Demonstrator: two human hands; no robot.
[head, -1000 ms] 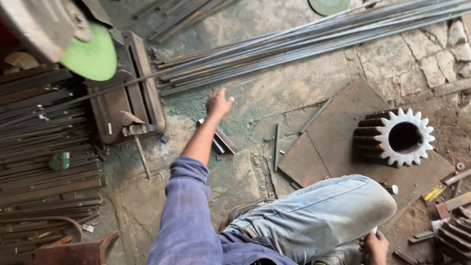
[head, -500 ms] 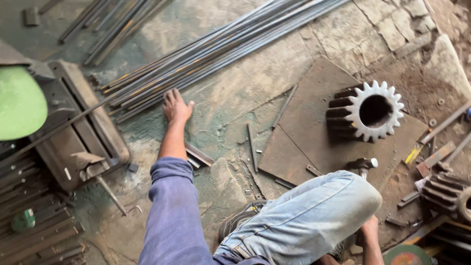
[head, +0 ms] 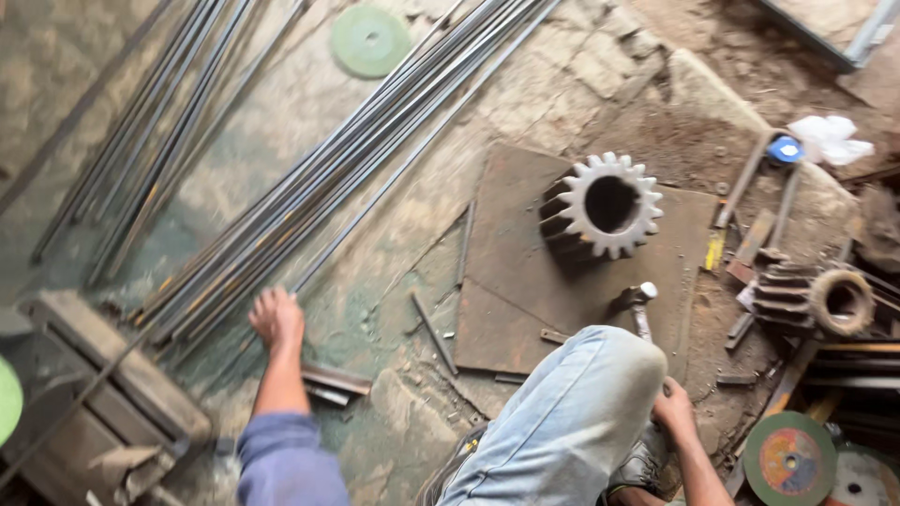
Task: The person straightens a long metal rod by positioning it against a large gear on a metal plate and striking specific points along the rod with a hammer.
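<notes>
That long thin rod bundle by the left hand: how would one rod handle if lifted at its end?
Likely whippy: the rods are very long and thin, so one gripped at the end near the left hand would sag. Probably light singly. Packed close against its neighbours, it may drag or rattle them.

light: soft, even daylight | shadows: faint | blur: motion smear throughout, worst at edges

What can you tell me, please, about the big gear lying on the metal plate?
The gear is a thick, pale grey metal cylinder with blunt teeth all round and a large round bore through its middle. It looks worn and dusty, darker along its toothed side. It lies tilted, its bored face turned up towards the camera, on the far part of a rusty brown plate on the ground. Nothing but the plate touches it; both hands are well clear of it.
</notes>
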